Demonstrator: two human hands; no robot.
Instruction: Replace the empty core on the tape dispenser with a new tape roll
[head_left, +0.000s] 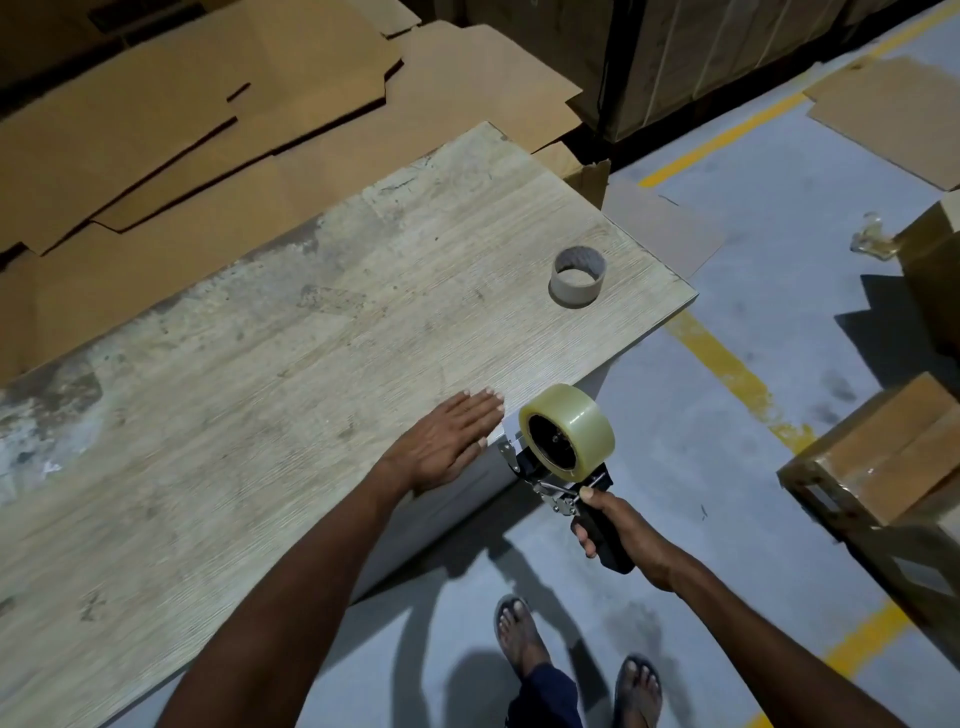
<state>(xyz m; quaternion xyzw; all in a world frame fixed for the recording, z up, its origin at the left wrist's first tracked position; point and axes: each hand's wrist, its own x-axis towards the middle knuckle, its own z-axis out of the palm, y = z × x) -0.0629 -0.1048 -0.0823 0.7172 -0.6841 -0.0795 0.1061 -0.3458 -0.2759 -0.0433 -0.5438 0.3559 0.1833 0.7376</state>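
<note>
1. One long pale worktop with wood grain (260, 364) takes most of the view. It serves as the place to put parts down.
2. Several flattened brown cardboard sheets (208, 130) are stacked behind the worktop. I cannot count them exactly.
3. At least two brown cardboard boxes (883, 457) stand on the grey floor at the right, well apart from the work.
4. One tape dispenser with a black handle and metal parts (556, 493) is held in the air just beside the near edge of the worktop, above the floor. I cannot tell whether its metal front touches the edge. I think it is held off the worktop so that the roll can turn freely.
5. There are two hands.
   - The left hand (447, 441) lies flat on the worktop near the edge, with straight fingers, and holds nothing. It probably steadies the person.
   - The right hand (623, 535) is wrapped around the black handle and carries the dispenser.
6. One new roll of clear tape (569, 434) already sits on the black hub of the dispenser, so the main exchange seems to be done. Perhaps the tape end must still be threaded.
7. One empty grey cardboard core (578, 278) stands on its end near the far right corner of the worktop, well apart from both hands. It appears to be set aside as waste.
</note>
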